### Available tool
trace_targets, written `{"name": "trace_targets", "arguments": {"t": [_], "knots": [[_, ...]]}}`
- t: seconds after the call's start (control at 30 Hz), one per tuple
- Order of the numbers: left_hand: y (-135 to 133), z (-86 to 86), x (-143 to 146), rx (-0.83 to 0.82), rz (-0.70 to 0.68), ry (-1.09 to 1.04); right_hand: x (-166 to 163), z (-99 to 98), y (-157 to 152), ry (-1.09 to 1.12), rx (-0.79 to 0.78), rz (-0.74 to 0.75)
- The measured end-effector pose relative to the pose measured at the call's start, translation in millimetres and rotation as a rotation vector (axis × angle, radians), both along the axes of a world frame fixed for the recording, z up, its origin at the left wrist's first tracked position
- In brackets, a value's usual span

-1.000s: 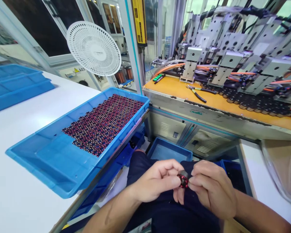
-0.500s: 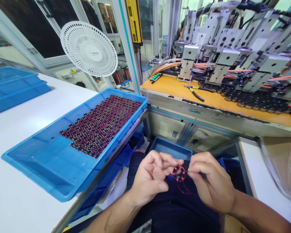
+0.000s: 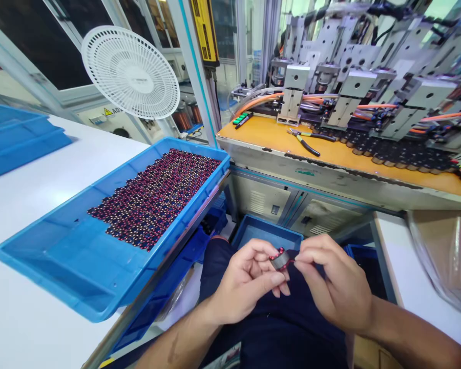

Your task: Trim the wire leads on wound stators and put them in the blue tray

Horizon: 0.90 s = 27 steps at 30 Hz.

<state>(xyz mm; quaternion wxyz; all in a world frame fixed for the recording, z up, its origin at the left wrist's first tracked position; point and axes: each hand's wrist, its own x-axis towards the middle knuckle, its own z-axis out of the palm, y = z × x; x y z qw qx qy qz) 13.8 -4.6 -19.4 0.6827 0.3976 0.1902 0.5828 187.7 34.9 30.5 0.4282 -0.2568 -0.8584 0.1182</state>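
Note:
Between my hands, above my lap, is a small wound stator ring [image 3: 279, 260] with a grey outer wall and red wire coils. My left hand [image 3: 249, 282] holds it in its fingers, the thumb just below it. A short red wire [image 3: 291, 261] runs from the ring's right side to my right hand [image 3: 332, 279], whose thumb and forefinger are pinched on its end. To the left, a blue tray [image 3: 72, 251] holds many similar red-wound rings [image 3: 161, 197] packed in rows.
A white table [image 3: 7, 215] bears the tray, with stacked blue trays [image 3: 19, 143] behind. A white fan [image 3: 134, 74] stands beyond. Pliers [image 3: 307, 143] and dark parts [image 3: 392, 148] lie on the orange bench under a machine [image 3: 353, 92]. A blue bin [image 3: 267, 233] sits below.
The ring has turned from showing its open face to showing its grey side wall. My left fingers have shifted around it. The loose wire loop below it no longer shows.

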Motion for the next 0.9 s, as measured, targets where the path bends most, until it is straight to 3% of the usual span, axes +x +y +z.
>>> {"name": "trace_targets", "arguments": {"t": [0.13,0.27,0.33,0.4,0.5,0.57,0.7,0.9], "knots": [[1.2,2.4,0.9,0.124,0.125,-0.016,-4.9,-2.7,-1.7,0.101,-0.133,-0.048],[4.1,3.1,1.6,0.123,0.185,-0.124,-5.4,-1.7,-0.6,0.149,-0.231,0.040],[6.0,2.3,1.9,0.021,0.135,-0.134,-4.1,-0.2,0.8,0.148,-0.226,0.113],[7.4,0.1,1.8,-0.065,-0.004,-0.084,-2.2,1.6,2.5,0.135,-0.199,0.183],[7.3,-3.7,0.6,-0.082,-0.225,-0.016,1.4,5.2,4.9,0.085,-0.166,0.247],[5.5,-3.9,-0.4,-0.068,-0.243,-0.016,3.9,8.0,5.5,0.050,-0.141,0.253],[2.1,0.1,-0.8,-0.038,-0.105,0.018,5.9,11.3,3.2,0.014,-0.117,0.184],[2.2,-0.3,2.1,0.117,0.176,0.048,-1.4,5.4,-1.8,0.106,-0.209,0.043]]}}
